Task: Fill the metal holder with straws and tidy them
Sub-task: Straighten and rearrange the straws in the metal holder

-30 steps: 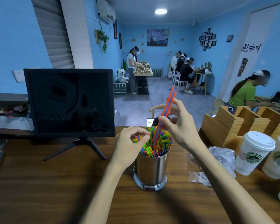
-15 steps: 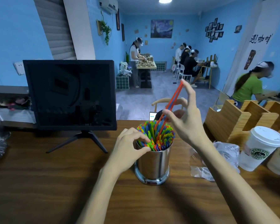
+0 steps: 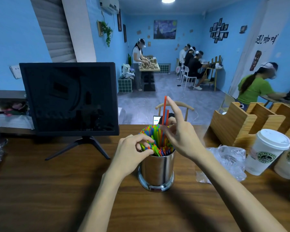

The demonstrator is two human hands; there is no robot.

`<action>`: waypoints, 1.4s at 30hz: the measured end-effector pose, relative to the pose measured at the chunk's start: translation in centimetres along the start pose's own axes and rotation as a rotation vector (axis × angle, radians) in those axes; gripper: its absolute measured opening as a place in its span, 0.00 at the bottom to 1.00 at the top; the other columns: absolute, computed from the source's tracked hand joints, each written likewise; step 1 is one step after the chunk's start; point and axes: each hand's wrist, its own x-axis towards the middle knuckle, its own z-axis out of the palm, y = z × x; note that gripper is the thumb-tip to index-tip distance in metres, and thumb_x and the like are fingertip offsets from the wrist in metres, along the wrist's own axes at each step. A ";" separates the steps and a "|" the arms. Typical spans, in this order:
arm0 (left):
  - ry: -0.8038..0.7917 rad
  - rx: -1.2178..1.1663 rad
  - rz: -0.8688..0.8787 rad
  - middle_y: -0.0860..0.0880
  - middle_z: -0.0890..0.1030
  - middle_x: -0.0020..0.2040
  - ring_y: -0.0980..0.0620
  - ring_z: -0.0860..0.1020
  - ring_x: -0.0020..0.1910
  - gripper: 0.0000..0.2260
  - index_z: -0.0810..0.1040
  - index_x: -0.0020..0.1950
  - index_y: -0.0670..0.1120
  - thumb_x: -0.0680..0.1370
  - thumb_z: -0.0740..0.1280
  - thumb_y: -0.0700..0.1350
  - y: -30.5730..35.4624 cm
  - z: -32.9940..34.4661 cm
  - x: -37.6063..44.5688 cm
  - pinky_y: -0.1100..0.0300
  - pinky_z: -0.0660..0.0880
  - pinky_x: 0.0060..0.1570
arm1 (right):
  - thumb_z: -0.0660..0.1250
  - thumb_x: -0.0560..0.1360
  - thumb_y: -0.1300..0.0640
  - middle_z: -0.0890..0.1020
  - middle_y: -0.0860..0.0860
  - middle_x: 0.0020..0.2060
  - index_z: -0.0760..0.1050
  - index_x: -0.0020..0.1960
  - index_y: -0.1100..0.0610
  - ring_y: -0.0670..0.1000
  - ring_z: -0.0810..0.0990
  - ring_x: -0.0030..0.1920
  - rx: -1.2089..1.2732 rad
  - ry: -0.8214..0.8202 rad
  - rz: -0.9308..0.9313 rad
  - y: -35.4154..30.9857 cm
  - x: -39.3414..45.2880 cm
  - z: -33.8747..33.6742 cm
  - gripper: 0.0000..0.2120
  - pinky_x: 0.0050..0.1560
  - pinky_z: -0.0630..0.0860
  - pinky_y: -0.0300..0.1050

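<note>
**Hands at a straw-filled metal holder**

While the desk [image 3: 40,190] spans the foreground, its leftmost item is a dark monitor [image 3: 69,97] on a splayed tripod foot, screen off. Right of it, near the middle of the desk, the left hand [image 3: 132,153] reaches in with its fingers curled, thumb and fingertips pinching the near-left edge of the straw bundle just above the holder's rim. The metal holder [image 3: 156,171], a polished cylinder with a flared base, stands upright on the desk directly between the two forearms. It is packed with coloured straws [image 3: 155,139] in green, blue, orange and yellow, their tops fanning slightly outward. Two red straws [image 3: 164,111] rise well above the rest, nearly vertical, their lower ends sunk among the bundle. The right hand [image 3: 182,136] hovers at the bundle's right side; its index finger is extended upward alongside the taller red straw, touching it near the top, while the remaining fingers curl loosely against the straws' shafts lower down. Whether those lower fingers actually clamp the red straws cannot be told. Further right, a crumpled clear plastic bag [image 3: 224,158] lies on the desk, a wooden divided organiser [image 3: 241,124] stands behind it, and white lidded paper cups [image 3: 268,151] stand at the right edge.
</note>
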 end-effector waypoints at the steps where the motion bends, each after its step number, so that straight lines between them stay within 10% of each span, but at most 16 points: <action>1: -0.003 -0.001 -0.001 0.58 0.82 0.39 0.57 0.74 0.38 0.13 0.83 0.49 0.61 0.69 0.80 0.47 0.0 0.0 0.0 0.67 0.71 0.43 | 0.67 0.81 0.60 0.78 0.47 0.36 0.43 0.82 0.39 0.50 0.77 0.29 -0.021 -0.014 -0.007 0.1 0.0 -0.2 0.43 0.32 0.74 0.49; 14: -0.069 -0.073 -0.017 0.60 0.81 0.39 0.59 0.74 0.36 0.16 0.81 0.54 0.60 0.70 0.79 0.45 -0.1 -0.4 0.0 0.71 0.70 0.39 | 0.70 0.77 0.63 0.82 0.48 0.41 0.31 0.79 0.35 0.52 0.81 0.33 -0.044 -0.010 0.014 0.3 -0.1 -0.6 0.54 0.38 0.80 0.59; 18: -0.065 -0.050 -0.010 0.60 0.81 0.39 0.59 0.74 0.37 0.16 0.81 0.53 0.60 0.70 0.79 0.46 -0.2 -0.4 0.0 0.70 0.71 0.41 | 0.70 0.76 0.61 0.80 0.43 0.37 0.51 0.82 0.41 0.46 0.80 0.34 -0.198 -0.026 -0.011 0.4 0.0 -0.8 0.43 0.37 0.78 0.50; 21: -0.068 -0.011 -0.004 0.61 0.82 0.41 0.58 0.74 0.38 0.15 0.81 0.53 0.62 0.69 0.80 0.51 -0.4 -0.3 -0.1 0.68 0.70 0.43 | 0.71 0.77 0.54 0.79 0.42 0.44 0.76 0.68 0.48 0.43 0.77 0.42 -0.299 -0.003 -0.075 0.7 -0.2 -0.4 0.19 0.43 0.77 0.48; 25: -0.056 0.024 0.042 0.61 0.82 0.44 0.57 0.75 0.41 0.13 0.84 0.51 0.61 0.69 0.80 0.53 -0.3 -0.2 -0.2 0.69 0.71 0.42 | 0.68 0.80 0.46 0.77 0.43 0.44 0.83 0.52 0.50 0.46 0.75 0.44 -0.328 -0.110 -0.062 1.3 -0.6 0.2 0.09 0.45 0.76 0.48; 28: -0.057 0.019 0.048 0.61 0.82 0.46 0.60 0.76 0.42 0.12 0.86 0.52 0.59 0.70 0.80 0.50 0.1 -0.2 -0.3 0.70 0.72 0.42 | 0.67 0.81 0.50 0.80 0.45 0.52 0.81 0.61 0.47 0.51 0.76 0.51 -0.333 -0.179 -0.082 1.6 -1.0 0.3 0.11 0.51 0.77 0.54; 33: -0.037 0.038 0.051 0.61 0.82 0.45 0.58 0.76 0.42 0.11 0.86 0.50 0.61 0.70 0.80 0.50 0.4 0.0 -0.5 0.71 0.72 0.41 | 0.70 0.79 0.57 0.82 0.43 0.57 0.47 0.81 0.34 0.48 0.80 0.57 -0.171 -0.128 0.034 1.0 -1.1 -0.2 0.43 0.56 0.77 0.46; 38: 0.051 0.034 0.001 0.54 0.77 0.35 0.56 0.75 0.36 0.11 0.86 0.46 0.62 0.70 0.80 0.47 0.4 0.4 -0.7 0.73 0.67 0.38 | 0.67 0.81 0.52 0.83 0.45 0.54 0.79 0.66 0.48 0.51 0.80 0.55 -0.310 -0.075 -0.039 1.7 -1.5 -0.1 0.14 0.53 0.78 0.55; 42: 0.009 -0.030 0.022 0.59 0.84 0.38 0.59 0.71 0.30 0.12 0.86 0.49 0.59 0.71 0.79 0.42 0.6 0.4 -0.7 0.72 0.67 0.36 | 0.65 0.82 0.45 0.82 0.44 0.55 0.85 0.55 0.50 0.50 0.78 0.55 -0.379 -0.137 -0.010 1.8 -1.6 0.1 0.13 0.55 0.77 0.52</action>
